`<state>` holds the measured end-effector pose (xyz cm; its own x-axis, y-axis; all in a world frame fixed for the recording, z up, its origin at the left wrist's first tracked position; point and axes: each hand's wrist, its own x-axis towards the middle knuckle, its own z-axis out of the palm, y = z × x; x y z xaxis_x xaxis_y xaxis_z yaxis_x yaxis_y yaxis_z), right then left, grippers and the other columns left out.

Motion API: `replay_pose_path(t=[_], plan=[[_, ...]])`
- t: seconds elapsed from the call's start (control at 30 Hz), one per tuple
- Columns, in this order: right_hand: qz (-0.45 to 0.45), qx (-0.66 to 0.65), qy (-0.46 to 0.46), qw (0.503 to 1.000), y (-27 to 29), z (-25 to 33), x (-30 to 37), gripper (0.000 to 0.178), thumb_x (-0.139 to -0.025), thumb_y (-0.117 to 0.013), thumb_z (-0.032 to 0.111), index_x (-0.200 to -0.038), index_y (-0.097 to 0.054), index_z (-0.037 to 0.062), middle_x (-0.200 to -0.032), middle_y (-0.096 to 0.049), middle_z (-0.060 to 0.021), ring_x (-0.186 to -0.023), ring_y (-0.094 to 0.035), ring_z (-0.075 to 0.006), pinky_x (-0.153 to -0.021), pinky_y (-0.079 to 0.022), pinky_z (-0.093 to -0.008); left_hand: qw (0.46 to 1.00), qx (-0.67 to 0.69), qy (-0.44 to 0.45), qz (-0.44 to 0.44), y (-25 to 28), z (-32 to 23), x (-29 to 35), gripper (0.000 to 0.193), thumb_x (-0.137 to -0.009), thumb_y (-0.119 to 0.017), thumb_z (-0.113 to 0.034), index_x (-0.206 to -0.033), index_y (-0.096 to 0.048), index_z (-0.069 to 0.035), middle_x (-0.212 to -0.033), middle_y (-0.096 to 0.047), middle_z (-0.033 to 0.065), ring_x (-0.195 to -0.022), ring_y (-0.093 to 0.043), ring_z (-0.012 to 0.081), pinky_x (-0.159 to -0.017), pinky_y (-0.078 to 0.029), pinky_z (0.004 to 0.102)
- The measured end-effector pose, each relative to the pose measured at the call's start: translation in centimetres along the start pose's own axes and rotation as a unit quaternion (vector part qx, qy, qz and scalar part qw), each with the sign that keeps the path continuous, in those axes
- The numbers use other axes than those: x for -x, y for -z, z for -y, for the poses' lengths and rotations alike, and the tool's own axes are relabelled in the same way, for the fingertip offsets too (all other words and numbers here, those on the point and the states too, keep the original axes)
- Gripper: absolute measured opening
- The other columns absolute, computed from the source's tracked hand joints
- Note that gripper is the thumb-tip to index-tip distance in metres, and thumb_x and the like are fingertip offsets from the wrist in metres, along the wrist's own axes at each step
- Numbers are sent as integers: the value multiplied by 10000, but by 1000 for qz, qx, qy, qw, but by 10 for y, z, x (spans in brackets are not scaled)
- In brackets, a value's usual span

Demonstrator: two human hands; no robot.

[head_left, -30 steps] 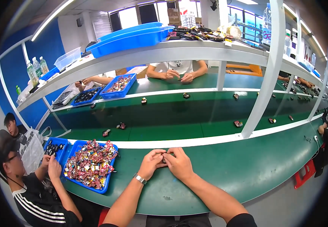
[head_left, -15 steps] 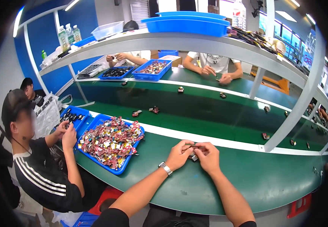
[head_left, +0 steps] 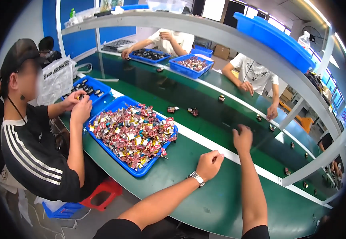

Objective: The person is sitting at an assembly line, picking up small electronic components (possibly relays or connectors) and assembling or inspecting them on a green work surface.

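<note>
My left hand (head_left: 209, 165), with a metal-band watch (head_left: 197, 179) on its wrist, is closed above the near strip of the green work table (head_left: 205, 203). Whatever its curled fingers hold, if anything, is hidden. Farther forward, my right hand (head_left: 242, 139) reaches over the dark green conveyor belt (head_left: 229, 131); its thumb and fingers are apart and I see nothing in them. Left of that hand, small reddish electronic parts (head_left: 193, 112) lie on the belt. A blue tray (head_left: 138, 173) heaped with small red, white and yellow parts (head_left: 135, 133) stands left of my left hand.
A co-worker (head_left: 35, 135) at my left handles a small part beside another blue tray (head_left: 101, 92) of black pieces. Two people sit across the belt, near blue trays (head_left: 191, 71). A metal shelf (head_left: 205, 24) spans overhead; its slanting post (head_left: 312, 169) stands at right.
My hands have come apart from the small part they held together. The right has reached forward over the belt; the left has closed near the table's edge strip. The view has turned left.
</note>
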<state>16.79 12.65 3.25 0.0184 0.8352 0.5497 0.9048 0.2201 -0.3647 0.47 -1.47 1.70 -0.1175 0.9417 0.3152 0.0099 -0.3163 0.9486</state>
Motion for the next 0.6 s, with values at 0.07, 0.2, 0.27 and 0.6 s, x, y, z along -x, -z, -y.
replay_pose_path(t=[0.07, 0.2, 0.27, 0.6], plan=[[110, -172, 16, 979, -33, 46, -8, 527, -780, -738, 285, -1197, -601, -7, -1169, -605, -223, -1086, -592, -373, -933, -476, -434, 1000, -9, 4, -6, 5, 2, 0, 334, -909, -594, -169, -668, -462, 20, -543, -428, 133, -485, -368, 177, -483, -351, 354], [66, -134, 31, 988, -102, 109, -20, 654, -739, -783, 352, -1227, -575, -30, -1231, -579, -246, -1101, -588, -372, -941, -471, -442, 999, 6, 16, -31, 5, 4, 0, 329, -932, -581, -182, -682, -493, 13, -539, -437, 77, -515, -363, 112, -483, -343, 330], [52, -84, 13, 995, -115, 117, -24, 627, -732, -790, 340, -1210, -595, -18, -1193, -612, -236, -1097, -587, -373, -942, -473, -432, 998, 16, 5, -63, 4, 6, -3, 344, -938, -575, -195, -681, -484, 15, -540, -441, 76, -518, -365, 109, -487, -345, 335], [113, -352, -49, 928, -13, 34, 31, 583, -705, -801, 135, -1247, -598, 64, -1018, -692, -49, -985, -633, -157, -817, -491, -325, 998, -2, 34, -61, 6, 14, -12, 352, -947, -567, -210, -686, -496, 14, -567, -493, 51, -557, -386, 91, -505, -364, 308]])
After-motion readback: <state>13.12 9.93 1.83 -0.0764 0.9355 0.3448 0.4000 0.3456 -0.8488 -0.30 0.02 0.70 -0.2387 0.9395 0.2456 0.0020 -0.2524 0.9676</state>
